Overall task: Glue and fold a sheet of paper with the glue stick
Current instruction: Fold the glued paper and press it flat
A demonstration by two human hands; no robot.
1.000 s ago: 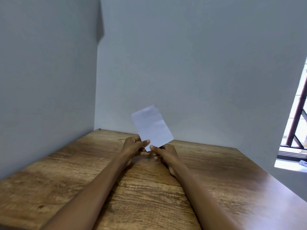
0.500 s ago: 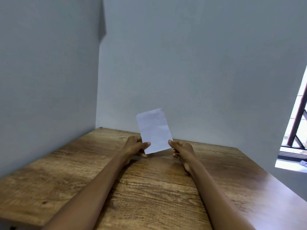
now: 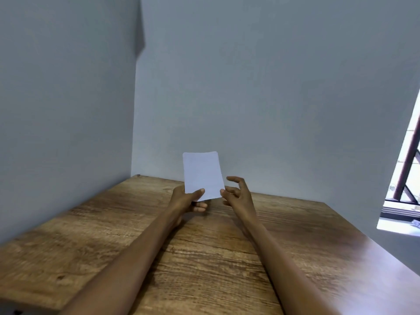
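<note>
A small white folded sheet of paper (image 3: 202, 175) stands upright above the far part of the wooden table (image 3: 204, 258). My left hand (image 3: 187, 200) pinches its lower left corner between thumb and fingers. My right hand (image 3: 237, 193) hovers just right of the paper's lower right corner, fingers spread and loosely curled, holding nothing; one fingertip is at the paper's edge. No glue stick is in view.
Grey walls close in the table on the left and at the back. A window (image 3: 406, 178) with a dark frame and a white sill is at the far right, past the table's right edge.
The paper has swung from tilted to nearly upright. My right hand has let go of its lower edge and moved right with its fingers spread. My left hand keeps its pinch.
</note>
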